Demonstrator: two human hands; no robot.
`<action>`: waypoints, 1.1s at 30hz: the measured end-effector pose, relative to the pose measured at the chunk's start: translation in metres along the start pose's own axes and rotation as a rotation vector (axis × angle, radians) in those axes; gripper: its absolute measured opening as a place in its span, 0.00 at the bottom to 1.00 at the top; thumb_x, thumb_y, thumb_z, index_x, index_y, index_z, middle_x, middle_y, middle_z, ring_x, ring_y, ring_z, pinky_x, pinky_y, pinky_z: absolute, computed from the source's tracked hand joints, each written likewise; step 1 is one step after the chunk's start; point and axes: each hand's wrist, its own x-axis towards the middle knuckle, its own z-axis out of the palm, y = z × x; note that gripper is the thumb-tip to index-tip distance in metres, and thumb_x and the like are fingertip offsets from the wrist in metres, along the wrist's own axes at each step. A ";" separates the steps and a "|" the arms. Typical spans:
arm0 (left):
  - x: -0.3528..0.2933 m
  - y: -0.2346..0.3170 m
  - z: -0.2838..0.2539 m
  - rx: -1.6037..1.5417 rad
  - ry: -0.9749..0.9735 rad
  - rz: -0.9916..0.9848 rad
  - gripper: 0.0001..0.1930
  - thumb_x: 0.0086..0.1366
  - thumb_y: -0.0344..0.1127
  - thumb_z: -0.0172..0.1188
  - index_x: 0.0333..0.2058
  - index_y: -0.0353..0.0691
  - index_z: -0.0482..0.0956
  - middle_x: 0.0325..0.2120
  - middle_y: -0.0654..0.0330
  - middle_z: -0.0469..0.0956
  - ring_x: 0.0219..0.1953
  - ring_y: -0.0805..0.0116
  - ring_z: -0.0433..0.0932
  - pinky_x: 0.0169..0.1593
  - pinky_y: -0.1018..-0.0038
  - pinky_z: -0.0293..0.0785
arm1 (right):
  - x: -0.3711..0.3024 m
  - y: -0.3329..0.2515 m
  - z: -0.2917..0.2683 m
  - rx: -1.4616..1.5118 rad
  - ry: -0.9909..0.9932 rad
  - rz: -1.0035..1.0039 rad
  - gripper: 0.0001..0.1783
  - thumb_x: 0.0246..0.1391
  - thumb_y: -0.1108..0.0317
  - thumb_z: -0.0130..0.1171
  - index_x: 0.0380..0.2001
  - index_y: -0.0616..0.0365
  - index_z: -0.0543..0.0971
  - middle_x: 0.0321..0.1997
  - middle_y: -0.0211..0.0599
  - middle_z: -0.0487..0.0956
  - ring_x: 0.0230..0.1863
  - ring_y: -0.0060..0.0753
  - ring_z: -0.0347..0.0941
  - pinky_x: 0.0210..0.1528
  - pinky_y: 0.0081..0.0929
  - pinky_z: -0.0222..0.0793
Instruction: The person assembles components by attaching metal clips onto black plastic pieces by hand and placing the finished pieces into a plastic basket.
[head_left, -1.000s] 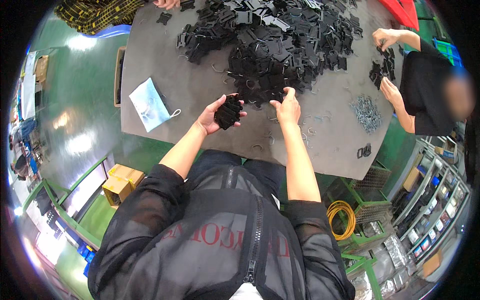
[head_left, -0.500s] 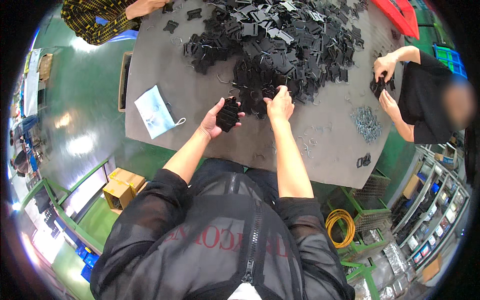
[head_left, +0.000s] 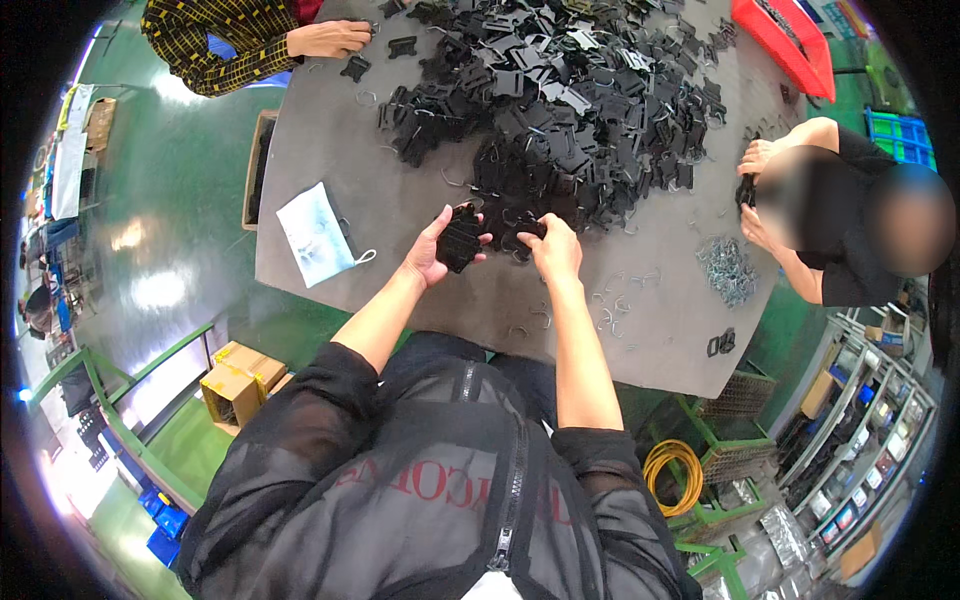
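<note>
In my left hand point(head_left: 427, 248) is a stack of flat black parts point(head_left: 460, 240), lying on the palm with the fingers curled round its edge. My right hand point(head_left: 559, 250) pinches a black part point(head_left: 522, 236) between thumb and fingers, just right of the stack and apart from it. Right beyond both hands rises a large heap of the same black parts point(head_left: 570, 110), some with bent metal wires. What each part is for cannot be made out. Small curved wire hooks point(head_left: 612, 312) are scattered on the grey table point(head_left: 420, 310) to the right.
On the left lies a pale blue pouch point(head_left: 322, 235). A pile of metal hooks point(head_left: 727, 270) sits at right, near a co-worker's hands point(head_left: 765, 195) holding black parts. Another person's hand point(head_left: 330, 38) rests at the far left. A red basket point(head_left: 785, 45) stands far right.
My right hand has drawn back from the heap's edge toward me and the stack, with a black part in its fingers. My left hand keeps hold of the stack.
</note>
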 end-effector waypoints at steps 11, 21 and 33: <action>-0.001 0.009 0.016 -0.017 -0.029 -0.007 0.24 0.63 0.55 0.47 0.53 0.49 0.64 0.46 0.58 0.71 0.46 0.52 0.73 0.41 0.51 0.75 | 0.012 -0.022 0.020 -0.257 0.381 -0.099 0.29 0.34 0.60 0.70 0.37 0.55 0.67 0.36 0.43 0.75 0.44 0.44 0.72 0.41 0.45 0.64; -0.003 -0.021 0.052 0.109 0.013 -0.004 0.30 0.58 0.63 0.50 0.42 0.40 0.73 0.37 0.58 0.77 0.39 0.65 0.78 0.43 0.70 0.76 | -0.062 -0.045 -0.017 0.569 0.075 -0.159 0.22 0.41 0.62 0.67 0.37 0.61 0.71 0.31 0.42 0.78 0.30 0.32 0.73 0.34 0.29 0.69; -0.001 -0.045 0.101 0.047 -0.103 -0.109 0.19 0.59 0.45 0.59 0.47 0.45 0.72 0.42 0.61 0.75 0.43 0.68 0.75 0.47 0.69 0.72 | -0.054 -0.020 -0.048 0.175 -0.057 -0.323 0.45 0.49 0.51 0.57 0.63 0.59 0.49 0.66 0.56 0.46 0.67 0.59 0.40 0.65 0.45 0.41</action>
